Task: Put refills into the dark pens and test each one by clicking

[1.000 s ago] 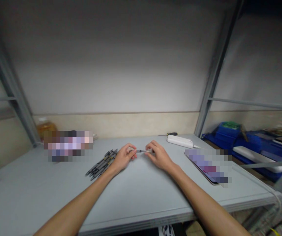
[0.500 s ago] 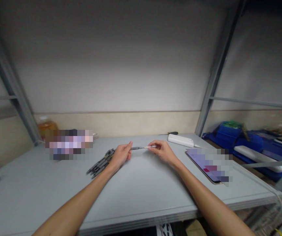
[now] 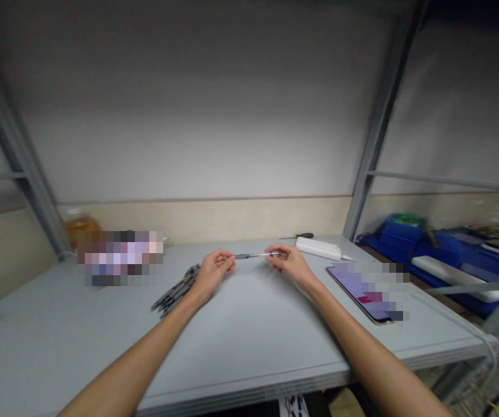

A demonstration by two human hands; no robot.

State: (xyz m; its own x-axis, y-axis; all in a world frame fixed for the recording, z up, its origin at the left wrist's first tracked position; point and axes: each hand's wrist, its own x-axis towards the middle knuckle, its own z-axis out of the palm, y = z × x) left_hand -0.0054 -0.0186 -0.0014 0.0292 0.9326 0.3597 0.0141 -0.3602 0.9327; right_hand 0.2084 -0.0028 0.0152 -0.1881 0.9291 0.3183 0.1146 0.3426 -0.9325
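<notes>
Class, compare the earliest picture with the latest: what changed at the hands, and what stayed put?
The left hand and right hand have drawn apart and lifted slightly, so more of the pen held between them shows. Both keep their grip. The pile of pens on the table lies unmoved.

Two slim forearms, bare all the way from the lower edge up to the wrists, end in a bare left hand [image 3: 212,272] and a bare right hand [image 3: 289,264] with slender fingers.
</notes>
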